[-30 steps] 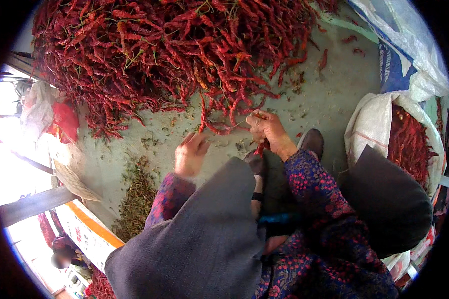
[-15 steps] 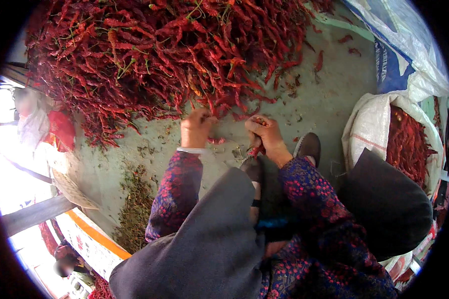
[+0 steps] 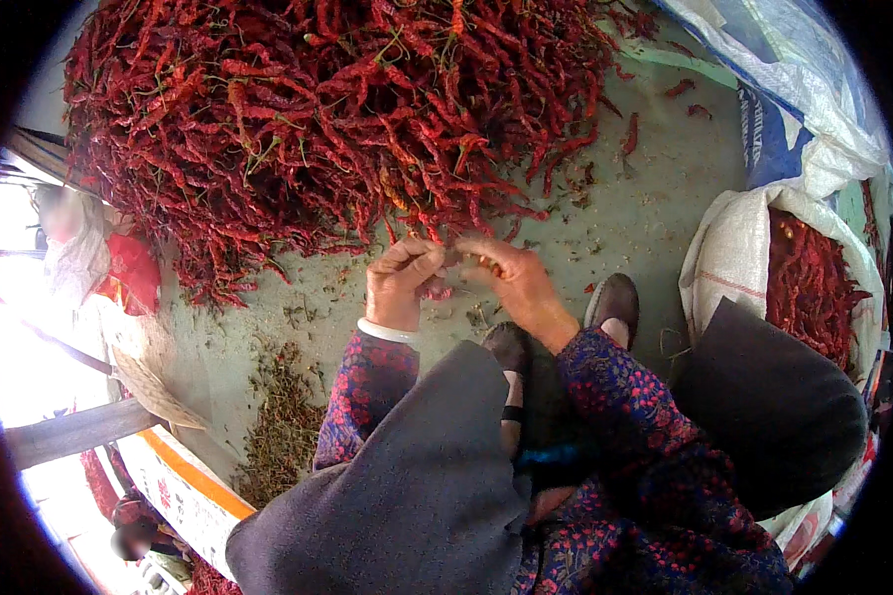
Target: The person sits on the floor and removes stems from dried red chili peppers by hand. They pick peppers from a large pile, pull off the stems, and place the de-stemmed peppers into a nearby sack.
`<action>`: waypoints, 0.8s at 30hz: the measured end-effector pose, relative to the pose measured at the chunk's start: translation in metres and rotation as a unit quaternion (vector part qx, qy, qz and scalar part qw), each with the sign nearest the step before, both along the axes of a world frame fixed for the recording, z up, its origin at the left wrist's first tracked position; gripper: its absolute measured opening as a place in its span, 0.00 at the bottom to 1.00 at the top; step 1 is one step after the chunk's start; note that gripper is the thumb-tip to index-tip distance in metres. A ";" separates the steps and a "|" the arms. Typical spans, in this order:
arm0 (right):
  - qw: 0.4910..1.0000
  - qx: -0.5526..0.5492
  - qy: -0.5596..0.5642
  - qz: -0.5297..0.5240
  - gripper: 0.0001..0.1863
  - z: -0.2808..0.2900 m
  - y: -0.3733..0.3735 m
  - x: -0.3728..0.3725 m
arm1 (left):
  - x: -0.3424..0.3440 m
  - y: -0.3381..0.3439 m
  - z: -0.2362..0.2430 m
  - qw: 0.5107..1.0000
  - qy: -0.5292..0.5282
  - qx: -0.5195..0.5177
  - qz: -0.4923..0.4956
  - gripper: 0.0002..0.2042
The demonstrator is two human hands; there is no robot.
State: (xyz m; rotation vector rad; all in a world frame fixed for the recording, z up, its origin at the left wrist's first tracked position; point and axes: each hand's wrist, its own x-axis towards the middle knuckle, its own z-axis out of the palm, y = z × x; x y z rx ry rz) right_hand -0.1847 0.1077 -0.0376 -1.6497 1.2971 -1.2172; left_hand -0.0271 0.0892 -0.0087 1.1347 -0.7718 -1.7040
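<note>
Two grips: left hand (image 3: 397,286), right hand (image 3: 521,288), fingers bent, close together; cannot tell whether either holds anything.
Red chillies (image 3: 347,119): heaped just beyond.
Lettering: on blue sack (image 3: 776,154), right.
Around: white sack (image 3: 726,253), shoes (image 3: 620,297).

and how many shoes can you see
2: one shoe just below the right hand, the other shoe farther right, between that hand and the white sack. More could be hidden.
</note>
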 end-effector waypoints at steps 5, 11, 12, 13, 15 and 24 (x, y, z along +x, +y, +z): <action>0.972 0.201 -0.119 0.031 0.16 -0.009 0.003 0.001 | -0.005 0.000 -0.008 1.000 0.014 0.001 0.026 0.03; 0.828 0.330 -0.452 0.025 0.13 0.019 -0.010 -0.024 | 0.020 -0.001 -0.032 0.971 0.194 0.080 0.114 0.00; 0.832 0.329 -0.446 0.026 0.12 0.022 -0.011 -0.027 | 0.018 0.002 -0.027 0.972 0.188 0.087 0.113 0.00; 0.861 0.308 -0.404 0.014 0.12 0.023 -0.011 -0.027 | 0.019 0.003 -0.028 0.971 0.193 0.088 0.107 0.00; 0.912 0.264 -0.314 -0.012 0.12 0.025 -0.012 -0.028 | 0.021 0.005 -0.030 0.971 0.203 0.091 0.093 0.01; 0.927 0.314 -0.183 0.094 0.14 0.028 -0.012 -0.021 | 0.020 0.009 -0.026 0.973 0.196 0.115 0.040 0.01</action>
